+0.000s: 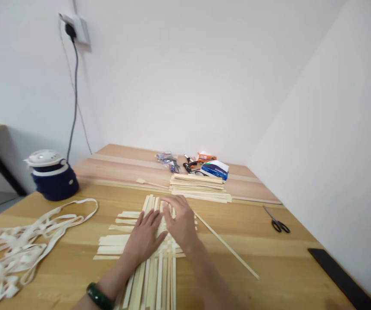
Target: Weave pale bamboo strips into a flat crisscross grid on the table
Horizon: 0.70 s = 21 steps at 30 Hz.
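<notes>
On the table (263, 275), left hand (144, 239), right hand (180, 226), grips open, flat on bamboo strips (149, 280)

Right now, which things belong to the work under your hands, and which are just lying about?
Part of the work:
left hand and right hand, both flat on the woven bamboo strips
loose bamboo strip
stacked bamboo strips

Lying about:
black-handled scissors
white webbing straps
navy-and-white round container
blue-and-white box
</notes>
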{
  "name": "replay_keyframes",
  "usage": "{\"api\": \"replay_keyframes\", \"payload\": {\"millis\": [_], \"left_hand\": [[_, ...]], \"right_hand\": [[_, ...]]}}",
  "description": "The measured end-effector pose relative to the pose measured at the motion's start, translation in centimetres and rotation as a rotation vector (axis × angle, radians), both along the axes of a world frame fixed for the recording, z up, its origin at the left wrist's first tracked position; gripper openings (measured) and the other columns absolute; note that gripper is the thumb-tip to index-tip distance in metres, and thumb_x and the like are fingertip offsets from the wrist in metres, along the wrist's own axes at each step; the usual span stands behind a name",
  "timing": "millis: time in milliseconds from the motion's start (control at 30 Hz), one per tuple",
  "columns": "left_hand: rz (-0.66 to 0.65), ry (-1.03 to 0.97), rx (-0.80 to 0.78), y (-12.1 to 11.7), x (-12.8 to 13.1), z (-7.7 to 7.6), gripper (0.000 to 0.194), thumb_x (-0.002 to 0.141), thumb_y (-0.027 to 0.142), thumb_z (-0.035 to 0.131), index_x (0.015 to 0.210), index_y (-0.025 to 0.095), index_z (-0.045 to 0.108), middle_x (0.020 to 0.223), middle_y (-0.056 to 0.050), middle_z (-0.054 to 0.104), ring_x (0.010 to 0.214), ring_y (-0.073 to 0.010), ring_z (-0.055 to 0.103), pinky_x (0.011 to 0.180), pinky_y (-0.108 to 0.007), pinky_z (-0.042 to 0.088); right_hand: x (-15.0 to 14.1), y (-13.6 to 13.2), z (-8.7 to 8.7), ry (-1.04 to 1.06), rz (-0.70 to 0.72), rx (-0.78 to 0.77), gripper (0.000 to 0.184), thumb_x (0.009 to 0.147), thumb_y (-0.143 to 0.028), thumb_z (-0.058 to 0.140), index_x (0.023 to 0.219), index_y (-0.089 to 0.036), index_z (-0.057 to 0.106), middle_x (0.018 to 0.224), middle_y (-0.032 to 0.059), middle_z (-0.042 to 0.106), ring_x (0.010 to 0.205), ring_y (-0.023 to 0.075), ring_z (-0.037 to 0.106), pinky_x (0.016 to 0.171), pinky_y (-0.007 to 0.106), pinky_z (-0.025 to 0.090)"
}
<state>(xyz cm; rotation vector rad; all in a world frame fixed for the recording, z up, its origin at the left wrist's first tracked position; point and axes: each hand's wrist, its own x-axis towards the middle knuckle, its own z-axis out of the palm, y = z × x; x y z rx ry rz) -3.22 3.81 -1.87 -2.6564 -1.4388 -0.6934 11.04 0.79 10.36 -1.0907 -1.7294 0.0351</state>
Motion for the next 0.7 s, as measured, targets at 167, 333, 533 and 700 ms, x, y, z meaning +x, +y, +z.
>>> {"api": "replay_keyframes", "payload": {"millis": [167, 333, 533, 700], "left_hand": [[0.008, 0.039, -0.059, -0.3, 0.0, 0.5, 0.053, 0.095, 0.046, 0.047, 0.139, 0.016, 0.051, 0.144, -0.013, 0.053, 0.138, -0.0302, 0.043, 0.117, -0.055, 0.029], [-0.008, 0.050, -0.036, -0.1, -0.2, 0.2, 0.056, 0.096, 0.049, 0.043, 0.140, 0.016, 0.050, 0.144, -0.013, 0.054, 0.138, -0.0303, 0.043, 0.116, -0.055, 0.030], [-0.017, 0.060, -0.026, 0.2, -0.4, -0.1, 0.057, 0.097, 0.053, 0.040, 0.141, 0.017, 0.051, 0.145, -0.011, 0.053, 0.139, -0.0306, 0.043, 0.116, -0.055, 0.031], [-0.028, 0.038, -0.003, 0.5, -0.5, -0.6, 0.057, 0.096, 0.053, 0.041, 0.139, 0.017, 0.052, 0.143, -0.012, 0.055, 0.137, -0.0305, 0.045, 0.116, -0.055, 0.032]], "right_hand": [[6.3, 0.7, -9.2, -0.306, -0.542, -0.235, 0.029, 0.089, -0.015, 0.045, 0.108, -0.012, 0.067, 0.111, 0.0136, 0.068, 0.106, 0.0269, 0.055, 0.096, 0.041, 0.045], [9.8, -0.6, -13.2, -0.325, -0.691, -0.275, 0.023, 0.085, -0.011, 0.048, 0.098, -0.013, 0.067, 0.107, 0.0146, 0.067, 0.102, 0.0282, 0.053, 0.095, 0.040, 0.044], [9.4, -0.3, -13.5, -0.253, -0.741, -0.282, 0.018, 0.084, -0.009, 0.047, 0.086, -0.020, 0.061, 0.097, 0.0084, 0.066, 0.097, 0.0256, 0.054, 0.088, 0.036, 0.044], [9.4, -0.5, -13.5, -0.194, -0.791, -0.261, 0.019, 0.086, -0.009, 0.044, 0.085, -0.020, 0.059, 0.091, 0.0067, 0.065, 0.091, 0.0230, 0.056, 0.082, 0.032, 0.045]]}}
